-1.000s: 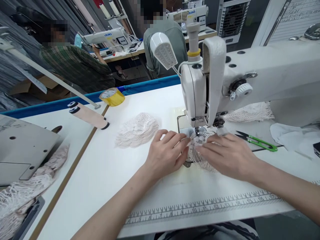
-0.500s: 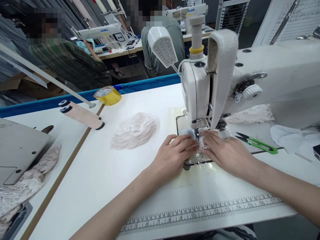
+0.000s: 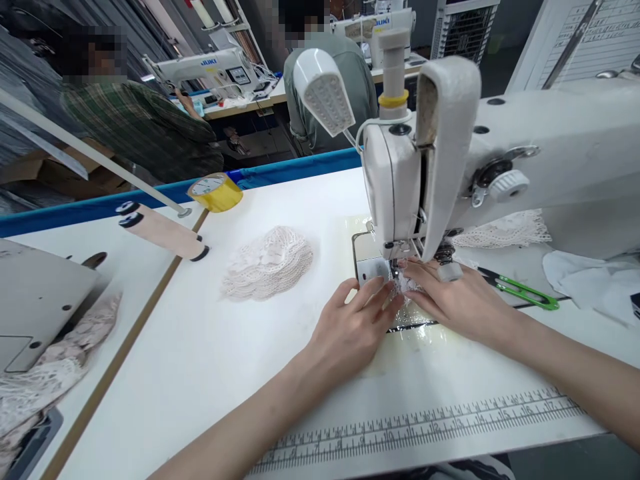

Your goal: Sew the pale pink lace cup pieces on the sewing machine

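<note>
White tabletop [image 3: 200, 340] bears snips [image 3: 531, 293] near right hand [image 3: 463, 297], pinching lace [image 3: 407, 283], and left hand [image 3: 353, 327], grip unclear.

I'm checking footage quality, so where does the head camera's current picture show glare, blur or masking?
Head view: glare flecks the glossy film right of centre; head view: the lace pile has soft edges, the handled lace shows little clear detail; head view: pixel blocks mask two background people's heads.

Sewing workshop with several sewing machines [image 3: 391, 180]
</note>
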### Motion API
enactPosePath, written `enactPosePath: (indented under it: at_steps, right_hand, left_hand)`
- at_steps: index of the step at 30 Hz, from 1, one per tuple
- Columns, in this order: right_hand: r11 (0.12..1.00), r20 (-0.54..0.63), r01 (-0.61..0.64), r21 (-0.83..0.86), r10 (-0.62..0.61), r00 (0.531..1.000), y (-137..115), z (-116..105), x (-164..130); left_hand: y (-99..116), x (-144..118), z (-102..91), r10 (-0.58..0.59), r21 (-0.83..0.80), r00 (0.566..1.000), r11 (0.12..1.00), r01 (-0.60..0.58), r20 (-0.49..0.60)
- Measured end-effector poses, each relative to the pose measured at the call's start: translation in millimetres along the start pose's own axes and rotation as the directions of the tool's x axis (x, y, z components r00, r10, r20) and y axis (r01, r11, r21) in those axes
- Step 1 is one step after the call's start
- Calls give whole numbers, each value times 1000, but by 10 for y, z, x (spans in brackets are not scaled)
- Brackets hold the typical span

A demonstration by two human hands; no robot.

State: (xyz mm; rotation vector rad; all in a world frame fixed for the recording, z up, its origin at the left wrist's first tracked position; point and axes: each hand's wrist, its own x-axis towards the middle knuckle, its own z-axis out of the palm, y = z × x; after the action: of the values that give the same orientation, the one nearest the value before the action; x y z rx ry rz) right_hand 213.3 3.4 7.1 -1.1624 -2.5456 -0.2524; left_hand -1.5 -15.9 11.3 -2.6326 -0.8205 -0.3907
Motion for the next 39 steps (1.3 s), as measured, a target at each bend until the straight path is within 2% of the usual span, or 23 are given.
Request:
enactPosePath:
  at_steps: [15,23,31,39]
  right_hand:
    - [998,6,17,-66,-17,1000,-17,3,-7]
    - [999,13,2,-40,-2,1000,-22,2,-7]
    - [989,-174,137,56,-126,977,-39,-31,-92]
    - [982,-178,180,48,-169,969,-14,-54,-107]
  left_hand:
    - [10,10,7,-45,-16,999,999,45,-2]
    - [2,33,9,-61,-66,998,996,60,-15]
    - [9,46,14,-54,-68,997,996,50,-54]
    - [16,27,-13,-42,-87,997,996,36,-70]
